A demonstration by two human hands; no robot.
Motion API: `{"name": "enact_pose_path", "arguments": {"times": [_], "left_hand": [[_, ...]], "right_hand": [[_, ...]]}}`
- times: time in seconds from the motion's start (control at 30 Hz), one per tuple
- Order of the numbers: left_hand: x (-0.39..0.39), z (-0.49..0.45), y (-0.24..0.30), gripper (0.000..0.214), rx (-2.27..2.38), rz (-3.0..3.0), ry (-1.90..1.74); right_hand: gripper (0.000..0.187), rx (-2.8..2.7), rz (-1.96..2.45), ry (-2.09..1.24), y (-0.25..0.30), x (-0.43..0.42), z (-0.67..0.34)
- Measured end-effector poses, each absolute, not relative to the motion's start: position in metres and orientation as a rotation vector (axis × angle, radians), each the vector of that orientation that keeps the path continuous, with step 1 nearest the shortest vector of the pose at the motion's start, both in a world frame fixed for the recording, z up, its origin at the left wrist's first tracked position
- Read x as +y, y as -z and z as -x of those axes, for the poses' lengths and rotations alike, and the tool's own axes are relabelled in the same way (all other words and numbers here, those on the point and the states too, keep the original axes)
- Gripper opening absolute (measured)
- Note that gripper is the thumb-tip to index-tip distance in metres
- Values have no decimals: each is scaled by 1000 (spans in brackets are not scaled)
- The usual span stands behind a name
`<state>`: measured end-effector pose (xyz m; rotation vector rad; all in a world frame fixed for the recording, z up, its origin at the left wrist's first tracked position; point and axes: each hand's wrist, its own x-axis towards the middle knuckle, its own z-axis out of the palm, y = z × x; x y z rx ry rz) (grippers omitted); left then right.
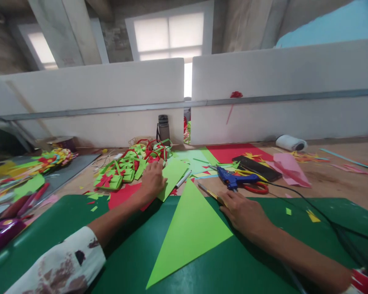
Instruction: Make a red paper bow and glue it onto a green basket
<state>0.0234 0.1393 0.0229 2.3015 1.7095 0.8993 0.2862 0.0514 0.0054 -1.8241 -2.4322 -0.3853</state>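
A light green paper triangle (188, 237) lies on the green cutting mat (125, 241) in front of me. My left hand (153, 181) has curled fingers at the left edge of a smaller green paper piece (173, 175), above a red paper sheet (125, 196). A black-and-white marker (183, 179) rests along that green piece. Beyond the triangle's right edge, my right hand (242, 210) is closed on a slim yellow-and-grey tool that looks like a craft knife (209, 191); its grip is partly hidden by the fingers. A blue glue gun (234, 178) lies just behind this hand.
Folded green paper pieces with red bows (125, 165) pile up at the left, before a dark bottle (163, 130). Red-handled scissors (257, 188), a black box (257, 168), pink paper (290, 169) and a white roll (291, 143) lie right. A black cord (306, 202) crosses the mat.
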Motion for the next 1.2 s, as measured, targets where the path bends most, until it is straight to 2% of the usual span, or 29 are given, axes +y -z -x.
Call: {"name": "enact_pose_path", "arguments": {"times": [0.1,0.2,0.27,0.4,0.53,0.7,0.73,0.87,1.1,1.2], "left_hand": [[110,-31,-22,38,1638,-2524,-766],[73,-37,-10,16,1471,-2687,-551],[50,-38,0,12,1379,-2748,-413],[26,-35,5,20,1351,-2774,-251],[19,-34,-3,31,1283,-2789,-187],[5,-42,-10,48,987,-2916,-176],[2,-44,-12,47,969,-2937,-137],[-5,-45,-20,13,880,-3026,105],[-6,-33,-30,6,810,-3098,251],[-4,-27,-25,17,908,-2975,294]], "right_hand": [[28,-2400,1632,576,0,52,-290],[33,-2374,1354,669,6,55,-297],[35,-2386,1237,618,10,56,-300],[26,-2366,1248,476,15,57,-302],[31,-2355,1227,502,12,55,-297],[38,-2374,993,535,0,50,-288],[36,-2386,957,484,-2,49,-287],[27,-2414,902,351,-4,47,-285],[24,-2495,872,322,-3,43,-287],[23,-2570,900,331,-10,41,-288]]}}
